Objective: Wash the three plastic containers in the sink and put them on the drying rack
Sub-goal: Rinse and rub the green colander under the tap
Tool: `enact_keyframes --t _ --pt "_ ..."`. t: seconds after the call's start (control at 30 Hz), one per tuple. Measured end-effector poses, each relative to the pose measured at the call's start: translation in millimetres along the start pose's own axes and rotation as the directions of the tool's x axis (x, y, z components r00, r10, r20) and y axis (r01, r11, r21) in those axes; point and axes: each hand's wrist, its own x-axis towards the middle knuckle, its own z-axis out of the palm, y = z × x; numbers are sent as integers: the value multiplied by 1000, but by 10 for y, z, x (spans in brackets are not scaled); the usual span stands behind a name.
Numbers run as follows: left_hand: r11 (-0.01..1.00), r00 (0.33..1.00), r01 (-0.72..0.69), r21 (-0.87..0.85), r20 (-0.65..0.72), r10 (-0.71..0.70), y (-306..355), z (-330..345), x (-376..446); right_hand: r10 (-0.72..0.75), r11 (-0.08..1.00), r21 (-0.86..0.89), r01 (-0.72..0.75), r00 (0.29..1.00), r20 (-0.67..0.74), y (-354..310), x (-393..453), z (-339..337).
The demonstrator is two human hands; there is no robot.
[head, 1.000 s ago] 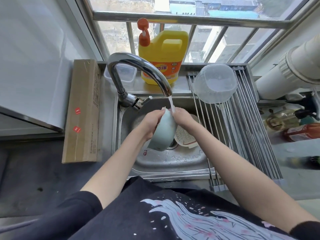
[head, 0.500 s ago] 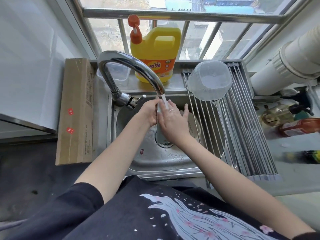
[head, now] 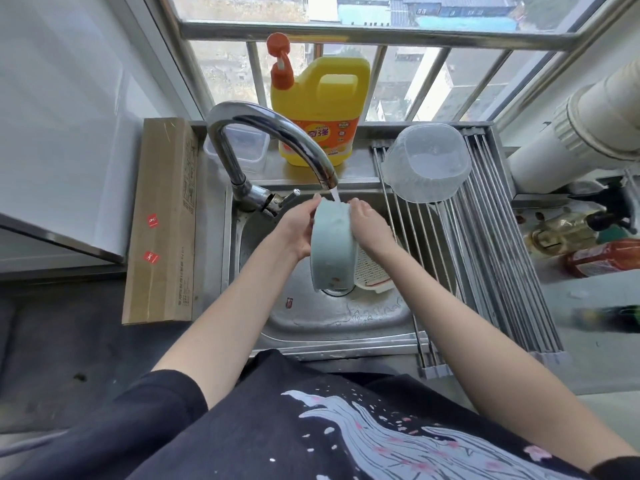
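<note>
Sink (head: 311, 327): stainless steel, brushed, wet sheen on the floor of the basin.
Faucet (head: 273, 133) at 12 o'clock of basin: chromed metal, glossy, mirror-like.
Drying rack (head: 491, 258) at 3 o'clock: parallel metal rods, satin finish.
Pale teal container (head: 332, 244), gripped in both hands: opaque plastic, smooth, matt, wet.
Translucent container (head: 427, 162) on rack: frosted plastic, smooth.
Clear box (head: 247, 147) at 11 o'clock: transparent plastic.
Detergent jug (head: 320, 105): glossy yellow plastic, printed label.
Carton (head: 162, 220) at 9 o'clock: brown cardboard, matt.
Shirt (head: 311, 427): dark cloth, printed.

Pale blue container (head: 332, 244), yellow detergent jug (head: 320, 109)
</note>
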Motion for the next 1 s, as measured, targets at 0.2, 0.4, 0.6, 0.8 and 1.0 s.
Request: enact_keyframes --t 0.2,0.4,0.6,0.8,1.0 --pt "999 998 -32 32 -58 34 88 140 -17 -334 864 -441 244 932 -140 37 -227 264" --pt "996 989 -65 60 -128 72 -41 80 -13 -526 748 -489 448 850 -26 99 -93 139" --pt "940 936 -218 261 -217 277 -169 59 -8 -190 955 248 161 977 100 66 -169 80" --pt "911 950 -174 374 -180 256 -165 56 -73 -117 911 352 214 954 -277 -39 -274 377" --pt "847 882 -320 424 -193 430 -277 65 -104 163 746 660 94 935 -316 -33 -244 281"
